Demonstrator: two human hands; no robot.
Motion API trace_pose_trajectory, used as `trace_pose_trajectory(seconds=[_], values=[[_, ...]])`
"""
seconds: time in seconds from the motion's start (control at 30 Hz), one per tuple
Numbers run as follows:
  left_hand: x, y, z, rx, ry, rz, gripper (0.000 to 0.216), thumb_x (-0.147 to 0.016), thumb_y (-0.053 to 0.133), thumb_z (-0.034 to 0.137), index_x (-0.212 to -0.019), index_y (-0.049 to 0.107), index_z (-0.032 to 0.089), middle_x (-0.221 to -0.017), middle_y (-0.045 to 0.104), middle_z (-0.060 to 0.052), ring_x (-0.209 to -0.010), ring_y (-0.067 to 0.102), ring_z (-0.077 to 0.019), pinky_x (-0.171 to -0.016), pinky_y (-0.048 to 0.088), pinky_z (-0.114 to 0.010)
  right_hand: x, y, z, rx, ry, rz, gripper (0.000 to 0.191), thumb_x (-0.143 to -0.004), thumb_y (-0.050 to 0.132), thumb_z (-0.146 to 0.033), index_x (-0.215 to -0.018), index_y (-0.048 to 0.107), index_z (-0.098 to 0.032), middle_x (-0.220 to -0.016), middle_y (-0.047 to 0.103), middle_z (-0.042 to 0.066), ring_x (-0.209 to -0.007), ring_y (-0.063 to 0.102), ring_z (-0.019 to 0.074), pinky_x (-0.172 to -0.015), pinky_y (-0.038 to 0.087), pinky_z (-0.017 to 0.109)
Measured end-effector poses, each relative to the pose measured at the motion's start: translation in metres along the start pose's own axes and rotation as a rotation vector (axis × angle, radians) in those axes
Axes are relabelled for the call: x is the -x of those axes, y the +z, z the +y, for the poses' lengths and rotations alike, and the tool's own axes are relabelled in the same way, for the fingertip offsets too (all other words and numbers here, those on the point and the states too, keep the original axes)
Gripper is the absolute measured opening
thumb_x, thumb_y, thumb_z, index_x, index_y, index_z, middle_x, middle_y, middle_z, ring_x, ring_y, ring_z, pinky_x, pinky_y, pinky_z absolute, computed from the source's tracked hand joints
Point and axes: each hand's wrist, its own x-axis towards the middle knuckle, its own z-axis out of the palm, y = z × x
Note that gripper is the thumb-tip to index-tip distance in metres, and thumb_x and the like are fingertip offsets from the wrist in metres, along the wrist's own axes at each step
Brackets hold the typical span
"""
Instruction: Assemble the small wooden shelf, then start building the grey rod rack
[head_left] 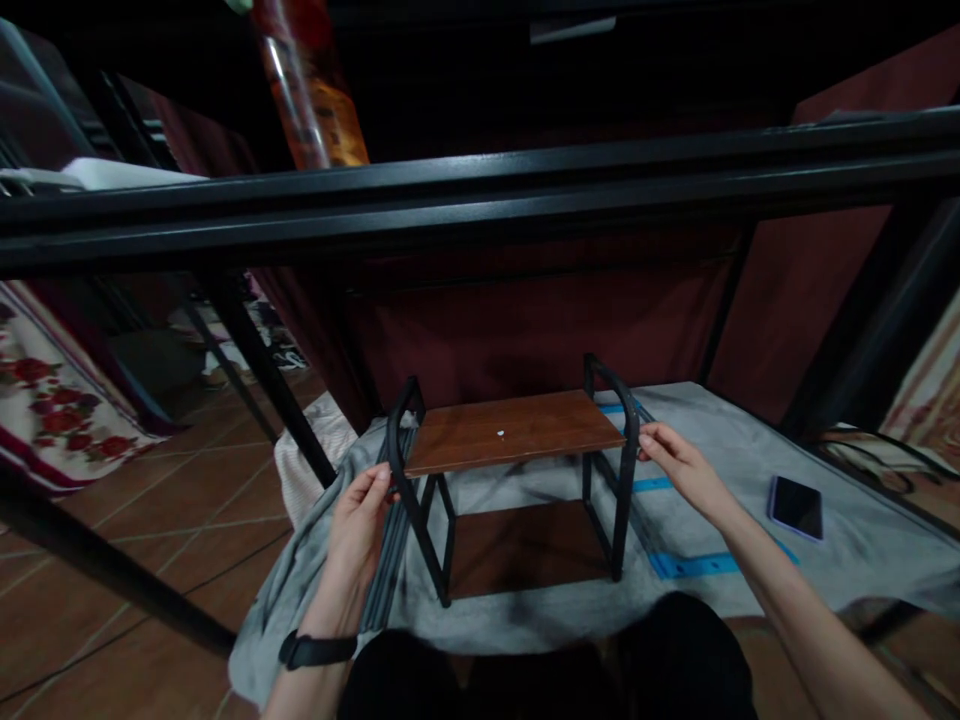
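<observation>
A small two-tier shelf [514, 428] stands upright in front of me, with brown wood-look boards and black metal side frames. My left hand [358, 525], with a dark band on its wrist, pinches at the outer side of the left frame [420, 525] beside the upper board. On the opposite side, my right hand [679, 468] has thumb and fingers closed at the right frame [625, 500], at about the same height. Whether a small part sits between the fingertips is hidden. A tiny white speck lies on the upper board. The lower board [529, 550] rests near the cloth.
Grey cloth [555, 630] spreads beneath the shelf. Dark tubes [390, 570] lie left of it, blue strips [690, 567] and a phone [796, 507] to the right. A thick black bar [480, 195] crosses above, with a bottle [311, 90] behind it. Dark red curtain hangs behind.
</observation>
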Motion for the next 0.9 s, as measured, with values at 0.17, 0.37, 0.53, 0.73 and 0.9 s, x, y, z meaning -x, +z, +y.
trace_pose_trajectory(seconds=[0.17,0.37,0.53,0.73,0.9], values=[[0.002,-0.001,-0.002,0.011,0.047,-0.013,0.045,-0.054,0.089,0.039,-0.087,0.07,0.016,-0.081,0.066,0.002,-0.07,0.056,-0.0087,-0.063,0.043,-0.02,0.0,-0.001,-0.005,-0.007,0.024,-0.005,0.037,-0.087,0.055,-0.058,-0.095,0.062,-0.022,-0.081,0.062,0.002,-0.078,0.059,0.0179,-0.075,0.049,0.03],[-0.001,-0.007,-0.008,-0.008,0.094,-0.038,0.039,-0.065,0.082,0.042,-0.094,0.071,0.018,-0.085,0.067,0.0,-0.07,0.057,-0.0089,-0.063,0.044,-0.02,0.003,-0.005,-0.005,-0.082,0.068,0.058,0.038,-0.084,0.06,-0.059,-0.098,0.063,-0.023,-0.081,0.062,0.001,-0.075,0.06,0.0165,-0.075,0.05,0.03],[0.004,-0.041,-0.067,-0.153,-0.038,0.006,0.042,-0.06,0.082,0.045,-0.089,0.07,0.016,-0.081,0.066,-0.001,-0.069,0.056,-0.0103,-0.061,0.043,-0.021,0.026,0.003,0.041,-0.233,0.269,0.166,0.045,-0.077,0.064,-0.064,-0.094,0.065,-0.022,-0.089,0.066,0.003,-0.07,0.06,0.0142,-0.072,0.053,0.03],[0.051,-0.073,-0.166,-0.329,-0.388,0.194,0.032,-0.055,0.077,0.035,-0.076,0.067,0.014,-0.068,0.064,-0.002,-0.061,0.057,-0.0131,-0.06,0.045,-0.027,0.093,0.05,0.128,-0.277,0.62,0.105,0.048,-0.051,0.077,-0.06,-0.075,0.061,-0.021,-0.069,0.062,0.002,-0.056,0.055,0.0134,-0.057,0.051,0.029],[0.07,-0.076,-0.197,-0.406,-0.476,0.185,0.021,-0.057,0.071,0.031,-0.067,0.064,0.015,-0.056,0.059,-0.001,-0.052,0.053,-0.0142,-0.054,0.043,-0.028,0.129,0.081,0.172,-0.102,0.634,-0.001,0.034,-0.065,0.058,-0.057,-0.071,0.054,-0.023,-0.057,0.053,-0.003,-0.05,0.05,0.0127,-0.052,0.044,0.027]])
